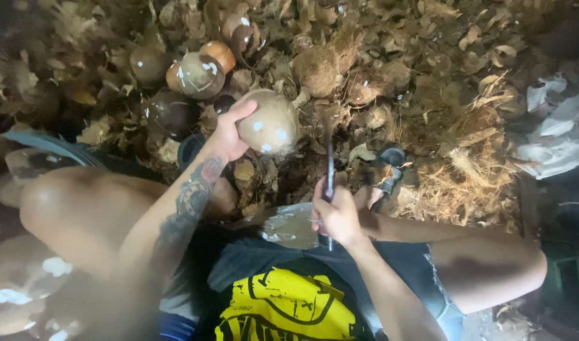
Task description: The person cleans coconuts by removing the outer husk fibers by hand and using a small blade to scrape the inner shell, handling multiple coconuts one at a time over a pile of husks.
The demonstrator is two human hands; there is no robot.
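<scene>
Your left hand (228, 136) holds a round, pale brown husked coconut (270, 122) with small white spots. The fingers are spread over its left side and the thumb lies across its top, so the grip is closed on the shell. The coconut is lifted above the heap of dry brown coconut husks (428, 95), near the middle of this heap, just in front of your knees. Your left forearm, which has dark tattoos, goes up diagonally from the lower left, and the wrist is bent a little toward the coconut.

Your right hand (337, 216) is lower, and it is clenched around the handle of a long, thin, dark metal blade (330, 170). The blade stands almost upright and its tip points up to the underside of the coconut; I cannot tell if it touches. Your right forearm comes in from the bottom edge, with the elbow low.

Just beside the right hand, between your legs, lies a round shiny metal bowl (289, 226). More dark brown husked coconuts (198, 74) lie together on the heap toward the upper left corner, well apart from the blade. At the right edge of the heap there are crumpled white rags (554, 139). Your bare knees are on both sides of the hands.
</scene>
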